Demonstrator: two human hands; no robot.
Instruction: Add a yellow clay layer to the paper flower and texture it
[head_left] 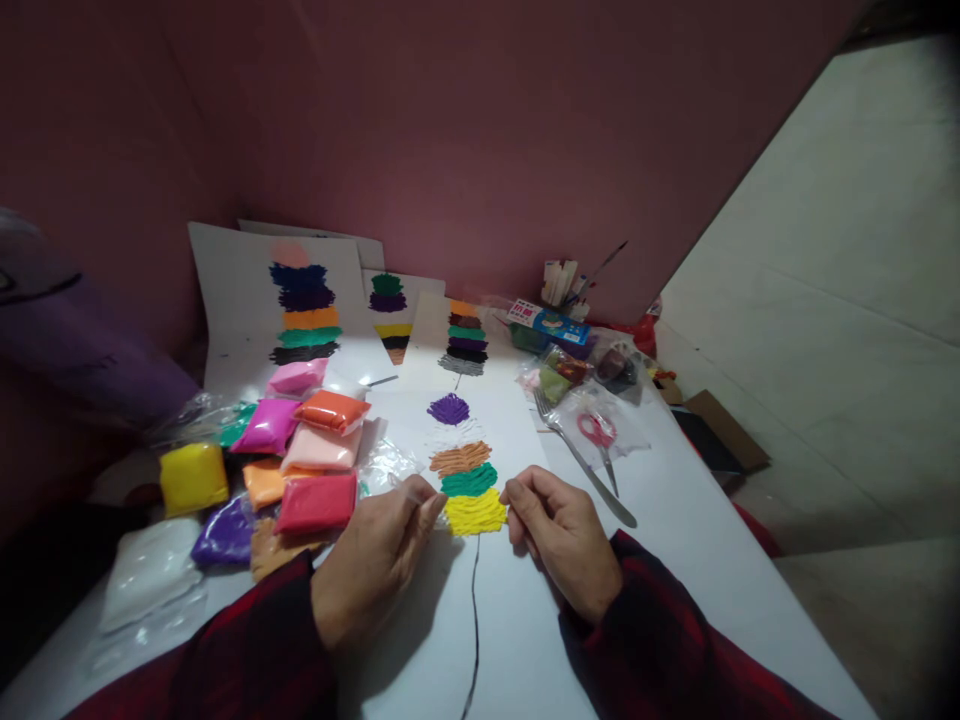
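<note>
A white sheet (517, 600) lies before me with a column of clay bands on it: purple (448, 408), white, brown (460, 458), green (469, 480) and yellow clay (475, 512). A thin black line (475, 610) runs down from the yellow band. My left hand (386, 555) is closed in a pinch at the band's left end. Opposite it, my right hand (559, 535) pinches at the right end. Both sets of fingertips meet the yellow clay, but any single strand between them is too fine to tell apart.
Several bagged clay packs (315, 503) crowd the left side. A fork (585, 460) and pink-handled scissors (598, 432) lie right of the sheet. Behind stand finished clay pictures (225, 300), a blue-labelled pack (551, 325) and a holder with pens (559, 283), against the wall.
</note>
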